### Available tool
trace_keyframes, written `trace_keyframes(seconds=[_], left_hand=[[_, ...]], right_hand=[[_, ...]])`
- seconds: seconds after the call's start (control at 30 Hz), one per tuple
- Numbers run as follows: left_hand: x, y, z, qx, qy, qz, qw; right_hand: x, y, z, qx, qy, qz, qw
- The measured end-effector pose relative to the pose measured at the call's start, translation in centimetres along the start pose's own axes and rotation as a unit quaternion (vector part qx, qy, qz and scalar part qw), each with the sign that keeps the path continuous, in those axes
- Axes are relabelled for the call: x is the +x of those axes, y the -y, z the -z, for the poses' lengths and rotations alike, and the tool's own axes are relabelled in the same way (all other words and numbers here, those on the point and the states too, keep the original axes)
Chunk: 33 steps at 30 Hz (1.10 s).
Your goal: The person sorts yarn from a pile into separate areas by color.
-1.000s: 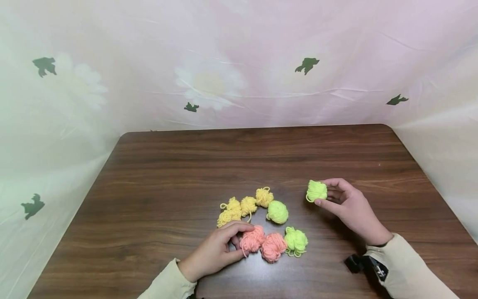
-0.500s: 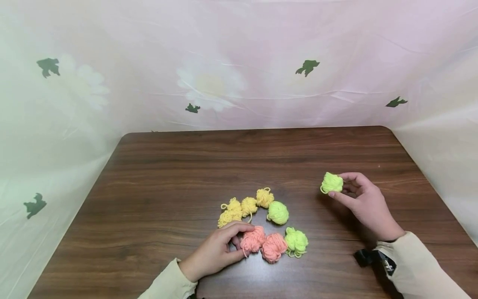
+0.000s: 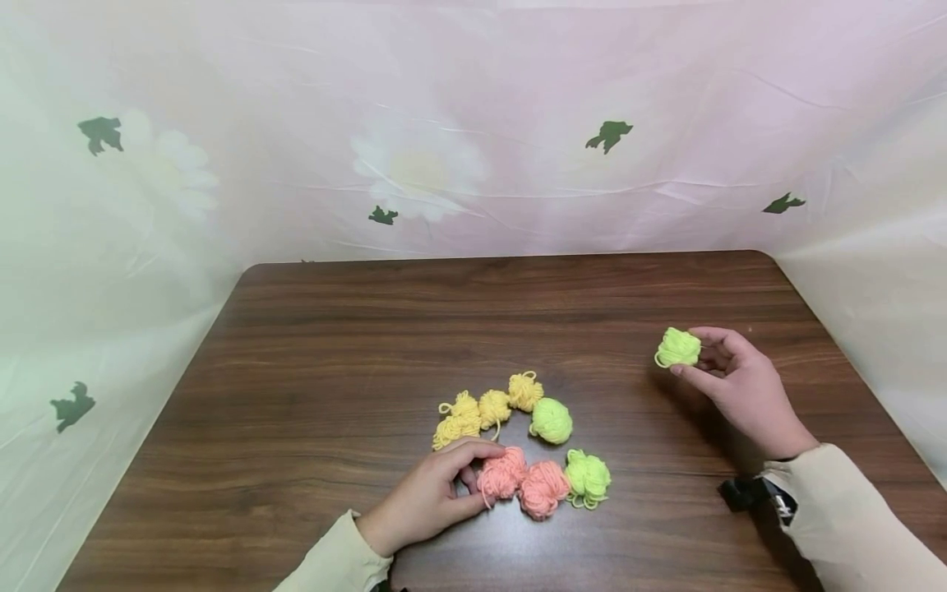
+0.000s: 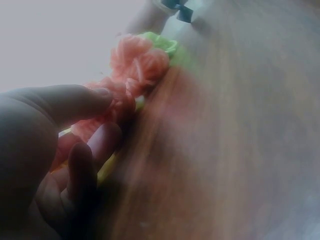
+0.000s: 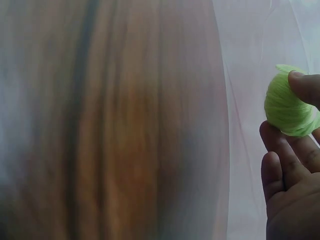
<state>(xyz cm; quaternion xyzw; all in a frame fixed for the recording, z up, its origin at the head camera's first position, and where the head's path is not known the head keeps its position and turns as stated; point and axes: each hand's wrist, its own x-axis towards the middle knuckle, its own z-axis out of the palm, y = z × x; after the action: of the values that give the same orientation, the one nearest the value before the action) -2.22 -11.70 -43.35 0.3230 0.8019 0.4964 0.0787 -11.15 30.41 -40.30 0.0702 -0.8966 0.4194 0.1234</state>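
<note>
My right hand (image 3: 746, 390) pinches a lime-green yarn ball (image 3: 677, 348) between thumb and fingers, held up over the right side of the table. In the right wrist view the same green yarn ball (image 5: 290, 105) sits against the fingertips under the thumb. My left hand (image 3: 436, 491) grips a coral yarn ball (image 3: 503, 474) at the table's front middle, thumb on the near side. Touching that ball is a second coral yarn ball (image 3: 543, 489), followed by a green yarn ball (image 3: 588, 478) with loose loops. The left wrist view shows the gripped coral ball (image 4: 120, 100) partly behind the thumb.
Several yellow yarn balls (image 3: 493, 409) curve behind the left hand, ending at another green yarn ball (image 3: 552, 421). The brown wooden table (image 3: 333, 329) meets a pale floral cloth (image 3: 481, 123) at its back and sides. A black wrist device (image 3: 746, 493) hangs under the right cuff.
My right hand has carried its green yarn ball to the right and farther back, away from the others. The left hand and the balls lying on the table stay put.
</note>
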Motion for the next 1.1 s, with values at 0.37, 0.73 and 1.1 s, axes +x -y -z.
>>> trace_keyframes(seconds=[0.37, 0.73, 1.1], left_hand=[[0.0, 0.0, 0.0, -0.006, 0.0, 0.005, 1.0], [0.0, 0.0, 0.1, -0.008, 0.0, 0.0, 1.0], [0.0, 0.2, 0.0, -0.01, 0.001, -0.004, 0.9999]], right_hand=[[1.0, -1.6, 1.9, -0.05, 0.024, -0.041, 0.9976], [2.3, -3.1, 3.0, -0.087, 0.011, -0.072, 0.9936], [3.3, -4.8, 3.5, -0.1, -0.011, -0.096, 0.9903]])
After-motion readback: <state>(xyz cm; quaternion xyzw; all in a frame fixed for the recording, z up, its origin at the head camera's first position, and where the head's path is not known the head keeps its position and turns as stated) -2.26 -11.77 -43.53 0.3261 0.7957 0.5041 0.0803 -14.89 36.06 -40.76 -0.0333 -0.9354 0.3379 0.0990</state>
